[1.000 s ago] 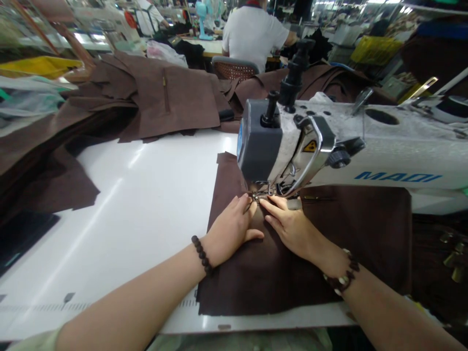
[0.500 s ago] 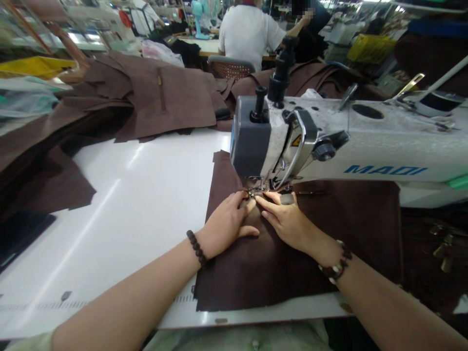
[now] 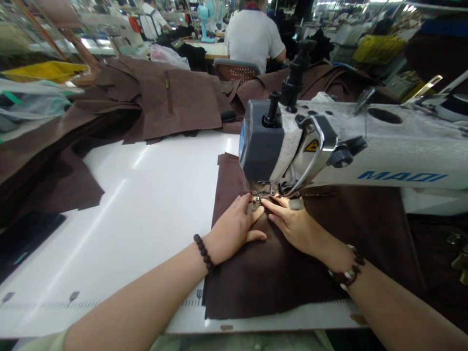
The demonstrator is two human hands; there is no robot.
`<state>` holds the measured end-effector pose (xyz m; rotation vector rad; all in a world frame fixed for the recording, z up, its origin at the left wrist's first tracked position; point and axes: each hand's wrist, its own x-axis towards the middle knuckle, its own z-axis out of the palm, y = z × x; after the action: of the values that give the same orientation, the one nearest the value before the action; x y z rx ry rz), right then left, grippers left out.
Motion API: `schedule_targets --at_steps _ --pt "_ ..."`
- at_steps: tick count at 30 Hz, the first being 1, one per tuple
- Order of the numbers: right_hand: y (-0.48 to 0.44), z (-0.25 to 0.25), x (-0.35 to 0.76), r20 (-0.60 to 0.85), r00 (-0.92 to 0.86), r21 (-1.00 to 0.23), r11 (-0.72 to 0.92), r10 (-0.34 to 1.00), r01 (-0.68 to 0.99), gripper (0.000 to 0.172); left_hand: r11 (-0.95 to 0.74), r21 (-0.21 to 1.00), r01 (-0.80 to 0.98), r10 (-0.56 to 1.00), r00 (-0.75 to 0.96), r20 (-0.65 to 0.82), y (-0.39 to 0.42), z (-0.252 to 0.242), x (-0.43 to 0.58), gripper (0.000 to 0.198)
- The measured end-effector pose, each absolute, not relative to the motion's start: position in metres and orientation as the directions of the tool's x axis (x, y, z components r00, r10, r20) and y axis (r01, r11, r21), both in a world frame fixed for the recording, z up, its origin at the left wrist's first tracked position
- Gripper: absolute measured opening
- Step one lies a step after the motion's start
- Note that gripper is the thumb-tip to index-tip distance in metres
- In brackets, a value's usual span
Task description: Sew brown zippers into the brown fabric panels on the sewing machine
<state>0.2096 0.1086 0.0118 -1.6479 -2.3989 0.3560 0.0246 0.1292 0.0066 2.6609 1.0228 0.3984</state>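
Note:
A dark brown fabric panel [image 3: 263, 282] lies flat under the head of a white and grey sewing machine [image 3: 261, 146]. My left hand [image 3: 237, 224] rests on the panel with its fingers stretched out, the fingertips just left of the presser foot [image 3: 257, 198]. From the right, my right hand [image 3: 296, 219] presses on the same cloth, fingers extended close to the foot. A grey band [image 3: 296, 204] sits around one of its fingers. To the right of that hand, a zipper [image 3: 318, 195] shows in the panel. The needle point itself is hard to make out.
Brown cut pieces [image 3: 179, 102] are heaped along the back and left of the white table [image 3: 146, 195]. A dark flat object [image 3: 29, 239] lies at the left edge. Beyond the machine, a person in a white shirt [image 3: 254, 39] sits on a chair [image 3: 236, 69].
The whole view has shifted slightly, so the scene sits further right. Both hands stay at the presser foot in nearly the same pose. The seated person's raised arm has come down.

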Motion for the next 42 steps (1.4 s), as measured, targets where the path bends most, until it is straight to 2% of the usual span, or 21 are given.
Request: schedule_targets --at_steps 5,12,19,32,42 --pt "0.11 0.013 0.208 0.008 -0.333 -0.336 0.316 0.943 0.887 0.039 -0.723 0.367 0.586 0.671 0.723 0.166 0.131 0.009 0.023 0.059" --pt "0.112 0.009 0.208 0.031 -0.326 -0.317 0.319 0.945 0.893 0.039 -0.723 0.351 0.594 0.669 0.729 0.144 0.135 0.011 0.023 0.059" --pt "0.118 0.006 0.207 -0.01 -0.321 -0.352 0.297 0.947 0.888 0.038 -0.725 0.325 0.608 0.674 0.723 0.153 0.14 0.013 0.022 0.055" --pt "0.122 0.0 0.207 0.043 -0.323 -0.34 0.318 0.945 0.885 0.035 -0.743 0.285 0.606 0.659 0.737 0.152 0.145 0.009 0.023 0.06" --pt "0.116 0.004 0.203 0.054 -0.319 -0.303 0.32 0.946 0.898 0.035 -0.746 0.322 0.583 0.651 0.741 0.166 0.146 0.009 0.018 0.047"
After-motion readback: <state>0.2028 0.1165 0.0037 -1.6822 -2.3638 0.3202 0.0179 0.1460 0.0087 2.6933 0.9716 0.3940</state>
